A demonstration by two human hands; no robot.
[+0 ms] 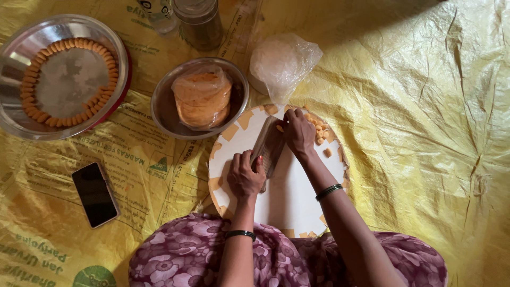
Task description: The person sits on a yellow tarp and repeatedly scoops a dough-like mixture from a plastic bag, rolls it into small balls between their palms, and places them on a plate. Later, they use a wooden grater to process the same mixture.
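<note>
A round white board (289, 196) lies in front of my lap, with small orange dough squares (321, 135) scattered near its far and left edges. My left hand (244, 175) grips the near end of a ridged wooden tool (268, 146) that lies slanted on the board. My right hand (298, 132) presses down at the tool's far end, fingers bent, next to a cluster of dough pieces. Whether a piece lies under my right fingers is hidden.
A steel bowl (162, 109) holds wrapped orange dough (202, 98). A steel plate (10, 58) at far left carries a ring of shaped pieces (69, 45). A black phone (94, 194) lies on the yellow sheet (425, 133). A plastic bag (281, 61) and two jars (199, 21) stand behind.
</note>
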